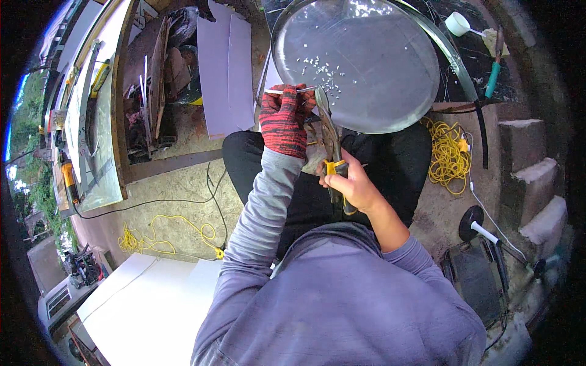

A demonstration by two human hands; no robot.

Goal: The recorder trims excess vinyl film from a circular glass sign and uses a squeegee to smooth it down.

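Observation:
My left hand [284,125], in a red and black glove, pinches a thin white rod [274,91] that lies crosswise in its fingers. The rod's right end meets the jaws of metal snips [330,131]. Bare and wrapped round the snips' yellow-marked handles is my right hand [354,186]; the jaws point away from me. Just beyond both hands, a large round metal tray [390,79] sits above my lap. Many small white cut pieces [323,72] are scattered on it, mostly toward its left side. How far apart the jaws are cannot be made out.
Beyond the tray's right are a white scoop [458,24] and a teal-handled tool [492,80]. Coiled yellow cord [450,158] lies right of my knee, near concrete steps [524,146]. A pale panel [224,70] stands left of the tray; a workbench [101,134] holds tools farther left.

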